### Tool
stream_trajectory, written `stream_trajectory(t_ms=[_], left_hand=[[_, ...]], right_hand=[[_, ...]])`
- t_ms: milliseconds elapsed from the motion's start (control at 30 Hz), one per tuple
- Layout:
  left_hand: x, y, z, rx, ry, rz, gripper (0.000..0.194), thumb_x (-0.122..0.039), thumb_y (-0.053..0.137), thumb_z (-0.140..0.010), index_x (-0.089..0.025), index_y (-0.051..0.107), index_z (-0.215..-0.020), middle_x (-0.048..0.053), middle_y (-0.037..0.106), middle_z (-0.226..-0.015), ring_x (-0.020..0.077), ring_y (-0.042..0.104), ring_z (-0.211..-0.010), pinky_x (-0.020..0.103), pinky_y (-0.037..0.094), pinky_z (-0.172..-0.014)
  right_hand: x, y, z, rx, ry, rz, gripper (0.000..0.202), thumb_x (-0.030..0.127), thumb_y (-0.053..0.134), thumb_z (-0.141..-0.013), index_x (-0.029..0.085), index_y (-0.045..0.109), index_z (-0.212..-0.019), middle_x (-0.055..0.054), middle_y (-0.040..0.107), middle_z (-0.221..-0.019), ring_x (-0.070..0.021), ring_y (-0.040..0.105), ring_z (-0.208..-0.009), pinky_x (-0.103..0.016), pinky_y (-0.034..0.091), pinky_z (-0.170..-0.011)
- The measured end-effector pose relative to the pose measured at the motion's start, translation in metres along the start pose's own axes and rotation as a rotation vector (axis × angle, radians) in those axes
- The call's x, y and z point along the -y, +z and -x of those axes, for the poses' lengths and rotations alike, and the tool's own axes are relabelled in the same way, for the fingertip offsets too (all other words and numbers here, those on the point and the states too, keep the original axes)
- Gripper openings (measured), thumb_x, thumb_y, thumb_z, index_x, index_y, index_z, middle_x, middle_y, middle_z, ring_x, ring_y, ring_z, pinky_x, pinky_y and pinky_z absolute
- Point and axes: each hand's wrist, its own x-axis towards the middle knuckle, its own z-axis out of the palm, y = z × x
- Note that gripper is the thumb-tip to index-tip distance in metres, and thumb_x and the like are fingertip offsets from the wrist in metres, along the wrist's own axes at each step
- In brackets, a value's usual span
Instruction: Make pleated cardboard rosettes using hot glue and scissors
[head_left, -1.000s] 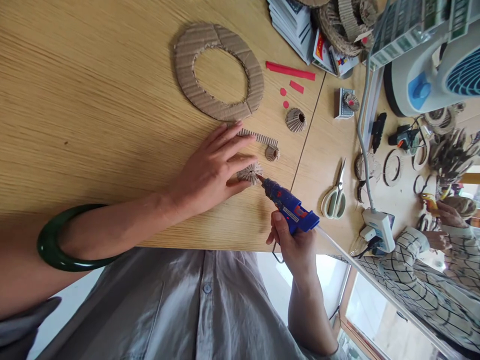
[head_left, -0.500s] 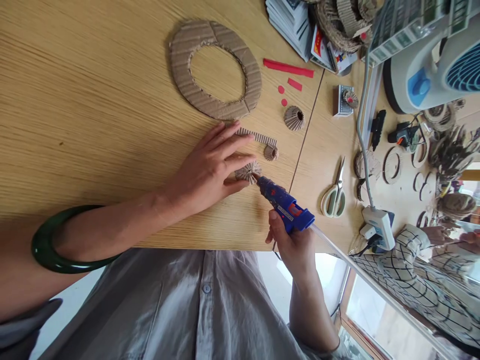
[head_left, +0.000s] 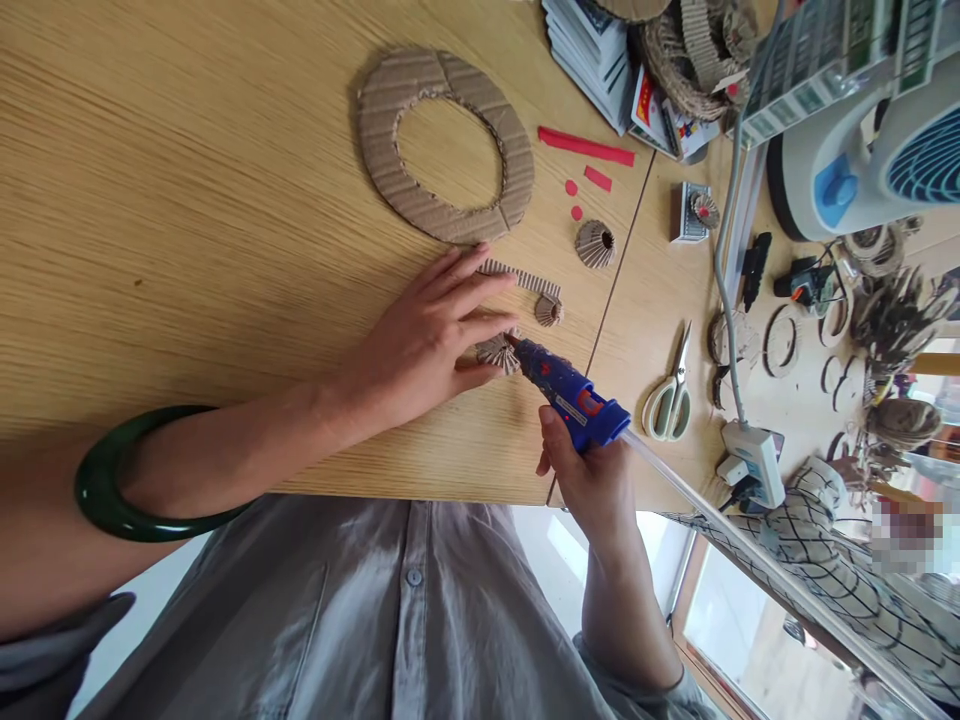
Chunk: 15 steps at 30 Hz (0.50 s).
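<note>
A blue hot glue gun (head_left: 574,395) with a long clear glue stick is gripped in my right hand (head_left: 592,480). Its nozzle meets a round pleated cardboard rosette (head_left: 498,354) on the table. Thumb and index finger of my left hand (head_left: 427,345) hold this rosette from either side, while the other fingers stretch out over the table. By those fingertips lies a corrugated cardboard strip (head_left: 525,277), with a small pleated cardboard cone (head_left: 549,311) at its end. Beyond them is a flat cardboard ring (head_left: 379,150).
Another pleated cone (head_left: 595,244), red paper strips (head_left: 585,146) and red dots lie farther back. To the right are scissors (head_left: 669,398), a power strip (head_left: 752,462), a fan (head_left: 832,180) and cardboard rings (head_left: 782,341). A co-worker's checked sleeve (head_left: 810,520) is at far right.
The glue gun's nozzle has shifted slightly up across the rosette towards my index finger. My left hand keeps its hold; the whole view has shifted a little.
</note>
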Motion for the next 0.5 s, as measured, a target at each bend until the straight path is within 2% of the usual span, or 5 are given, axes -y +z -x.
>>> stream_trajectory(t_ms=[167, 333, 500], left_hand=[[0.0001, 0.0, -0.0005, 0.003, -0.007, 0.002, 0.035, -0.03, 0.065, -0.095, -0.028, 0.069, -0.129, 0.003, 0.054, -0.156, 0.0357, 0.034, -0.155, 0.059, 0.028, -0.128], [0.0001, 0.0004, -0.0006, 0.004, -0.016, 0.014, 0.037, -0.028, 0.067, -0.093, -0.029, 0.069, -0.13, 0.002, 0.055, -0.156, 0.0353, 0.033, -0.155, 0.059, 0.027, -0.129], [0.0004, 0.0002, -0.0004, 0.004, -0.008, 0.013, 0.033, -0.029, 0.065, -0.095, -0.027, 0.071, -0.128, 0.003, 0.055, -0.155, 0.0347, 0.033, -0.155, 0.057, 0.027, -0.129]], right_hand=[[0.0047, -0.0008, 0.0041, -0.023, -0.012, 0.024, 0.031, 0.047, 0.061, -0.096, 0.018, 0.064, -0.085, 0.005, 0.057, -0.05, -0.0119, 0.058, -0.043, -0.023, 0.048, -0.044], [0.0082, -0.0005, 0.0053, 0.023, -0.048, 0.089, 0.029, 0.044, 0.059, -0.096, 0.019, 0.065, -0.083, 0.003, 0.058, -0.053, -0.0116, 0.054, -0.044, -0.025, 0.045, -0.045], [0.0083, -0.0002, 0.0063, -0.009, -0.074, 0.089, 0.029, 0.043, 0.059, -0.097, 0.02, 0.063, -0.08, 0.002, 0.058, -0.057, -0.013, 0.057, -0.05, -0.026, 0.044, -0.048]])
